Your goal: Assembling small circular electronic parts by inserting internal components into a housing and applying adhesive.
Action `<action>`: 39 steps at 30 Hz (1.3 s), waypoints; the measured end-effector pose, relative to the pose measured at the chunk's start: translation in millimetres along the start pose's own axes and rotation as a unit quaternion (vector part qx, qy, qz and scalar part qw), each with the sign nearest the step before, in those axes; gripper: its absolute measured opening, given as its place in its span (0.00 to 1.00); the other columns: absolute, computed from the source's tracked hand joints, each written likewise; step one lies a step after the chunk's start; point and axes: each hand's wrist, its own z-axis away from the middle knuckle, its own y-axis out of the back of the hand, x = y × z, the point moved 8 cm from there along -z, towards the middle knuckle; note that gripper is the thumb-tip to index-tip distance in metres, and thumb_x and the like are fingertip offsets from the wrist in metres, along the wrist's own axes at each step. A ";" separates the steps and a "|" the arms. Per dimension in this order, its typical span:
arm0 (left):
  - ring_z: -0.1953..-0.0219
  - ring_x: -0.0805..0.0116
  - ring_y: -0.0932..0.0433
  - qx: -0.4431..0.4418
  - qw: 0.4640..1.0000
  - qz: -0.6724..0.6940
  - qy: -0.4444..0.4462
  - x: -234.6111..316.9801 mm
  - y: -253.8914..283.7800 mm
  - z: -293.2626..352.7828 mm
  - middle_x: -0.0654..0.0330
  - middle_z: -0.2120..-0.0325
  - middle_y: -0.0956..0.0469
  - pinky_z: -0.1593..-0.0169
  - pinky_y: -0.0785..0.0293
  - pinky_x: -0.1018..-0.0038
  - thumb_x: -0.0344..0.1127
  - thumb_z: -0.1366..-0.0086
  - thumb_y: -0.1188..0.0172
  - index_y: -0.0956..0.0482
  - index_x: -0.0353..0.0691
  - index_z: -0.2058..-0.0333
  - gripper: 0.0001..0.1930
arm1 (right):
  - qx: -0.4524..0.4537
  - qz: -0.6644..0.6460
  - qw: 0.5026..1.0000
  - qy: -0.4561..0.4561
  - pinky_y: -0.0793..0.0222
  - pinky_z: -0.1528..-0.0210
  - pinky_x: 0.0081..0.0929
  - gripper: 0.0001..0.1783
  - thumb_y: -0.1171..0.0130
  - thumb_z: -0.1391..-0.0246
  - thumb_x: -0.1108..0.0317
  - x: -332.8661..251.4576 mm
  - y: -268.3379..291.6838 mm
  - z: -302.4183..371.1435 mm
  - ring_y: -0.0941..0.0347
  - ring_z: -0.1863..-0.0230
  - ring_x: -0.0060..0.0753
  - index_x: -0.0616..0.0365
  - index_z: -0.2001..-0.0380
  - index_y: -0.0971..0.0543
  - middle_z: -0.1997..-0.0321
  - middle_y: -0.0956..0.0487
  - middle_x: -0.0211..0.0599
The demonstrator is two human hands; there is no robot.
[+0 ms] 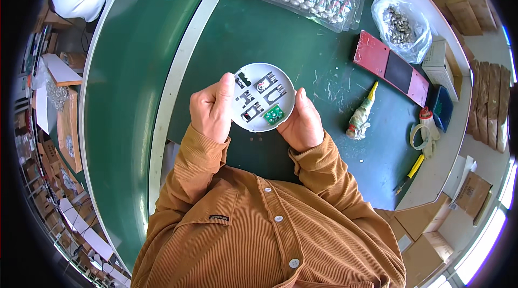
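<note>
Green worktable (318,61) under all. Clear tray (326,22) w/ rows of small parts, far side. Red-and-black bar (393,68), R; clear bag (420,45) of metal bits just beyond. White round housing (262,103) btwn both hands, inner side up. L hand (210,107) pinches L edge, thumb on rim, fingers curled. R hand (302,126) grips R edge, thumb by rim, other fingers mostly hidden below. Green PCB (274,115) in housing, near R.

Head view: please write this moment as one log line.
left hand: grips white disc | right hand: grips same disc | green board: on disc
</note>
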 end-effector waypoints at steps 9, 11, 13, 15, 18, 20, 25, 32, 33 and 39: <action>0.79 0.76 0.44 -0.004 1.000 0.005 0.006 0.2 -0.5 0.9 0.66 0.85 0.35 0.74 0.41 0.73 0.44 0.18 0.42 0.33 0.34 0.81 0.30 | -0.013 0.002 1.000 -0.001 0.18 0.43 0.42 0.25 0.50 0.20 0.54 -0.4 0.7 0.4 0.16 0.51 0.37 0.68 0.40 0.24 0.45 0.16 0.50; 0.79 0.76 0.44 -0.004 1.000 0.005 0.004 0.4 0.0 1.2 0.66 0.85 0.35 0.74 0.41 0.73 0.44 0.18 0.42 0.33 0.34 0.81 0.30 | -0.014 0.003 1.000 -0.002 0.18 0.43 0.42 0.25 0.50 0.20 0.54 -0.2 0.6 0.5 0.16 0.51 0.37 0.68 0.40 0.24 0.45 0.16 0.50; 0.79 0.76 0.44 -0.006 1.000 0.005 0.000 0.9 0.2 1.5 0.66 0.85 0.35 0.74 0.41 0.73 0.43 0.18 0.43 0.33 0.34 0.81 0.30 | -0.015 0.004 1.000 -0.002 0.18 0.42 0.42 0.25 0.50 0.20 0.54 -0.2 0.3 0.6 0.17 0.51 0.37 0.68 0.40 0.24 0.45 0.16 0.50; 0.79 0.76 0.44 -0.006 1.000 0.005 -0.002 0.6 0.2 1.8 0.66 0.85 0.35 0.74 0.41 0.73 0.43 0.18 0.43 0.34 0.34 0.81 0.30 | -0.015 0.005 1.000 -0.003 0.18 0.42 0.42 0.25 0.50 0.20 0.54 0.1 0.5 0.6 0.17 0.50 0.37 0.68 0.40 0.24 0.45 0.16 0.50; 0.80 0.76 0.44 -0.005 1.000 0.008 -0.005 -1.7 -0.4 2.0 0.66 0.85 0.35 0.74 0.41 0.73 0.43 0.18 0.43 0.34 0.34 0.81 0.30 | -0.021 -0.005 1.000 0.000 0.19 0.41 0.43 0.25 0.50 0.20 0.55 0.4 1.8 0.6 0.17 0.49 0.38 0.69 0.40 0.24 0.45 0.17 0.51; 0.80 0.76 0.44 -0.003 1.000 0.008 -0.005 -2.1 -0.2 2.1 0.66 0.86 0.35 0.74 0.41 0.73 0.43 0.18 0.43 0.34 0.34 0.81 0.30 | -0.023 -0.009 1.000 0.000 0.20 0.40 0.43 0.25 0.50 0.21 0.55 0.4 1.6 0.6 0.17 0.49 0.38 0.69 0.40 0.24 0.44 0.17 0.51; 0.80 0.76 0.43 -0.004 1.000 0.010 -0.003 -1.3 -0.2 2.3 0.65 0.86 0.35 0.75 0.41 0.73 0.44 0.18 0.43 0.33 0.34 0.81 0.29 | -0.035 -0.009 0.999 0.001 0.21 0.39 0.43 0.24 0.50 0.21 0.55 -0.4 0.0 -0.2 0.17 0.48 0.39 0.69 0.40 0.24 0.43 0.17 0.51; 0.81 0.76 0.43 -0.006 1.000 0.013 -0.002 2.1 -1.0 1.6 0.65 0.86 0.34 0.75 0.41 0.73 0.44 0.18 0.42 0.32 0.34 0.81 0.29 | -0.051 0.021 0.998 0.000 0.21 0.36 0.56 0.36 0.54 0.21 0.47 5.1 19.6 -3.0 0.19 0.37 0.57 0.67 0.27 0.34 0.31 0.24 0.60; 0.81 0.76 0.42 -0.005 1.000 0.015 -0.003 2.9 -1.0 1.8 0.65 0.86 0.33 0.75 0.40 0.73 0.44 0.18 0.42 0.31 0.34 0.81 0.29 | -0.052 0.023 0.998 0.000 0.21 0.36 0.56 0.36 0.54 0.21 0.46 5.4 19.9 -3.0 0.19 0.37 0.57 0.67 0.27 0.34 0.31 0.24 0.60; 0.81 0.76 0.42 -0.013 1.000 0.026 -0.006 3.9 -3.2 0.6 0.64 0.86 0.32 0.75 0.40 0.73 0.43 0.18 0.42 0.30 0.34 0.80 0.28 | -0.050 0.007 0.999 0.003 0.21 0.35 0.55 0.36 0.55 0.22 0.46 5.4 28.1 -2.1 0.19 0.37 0.56 0.66 0.27 0.34 0.31 0.24 0.59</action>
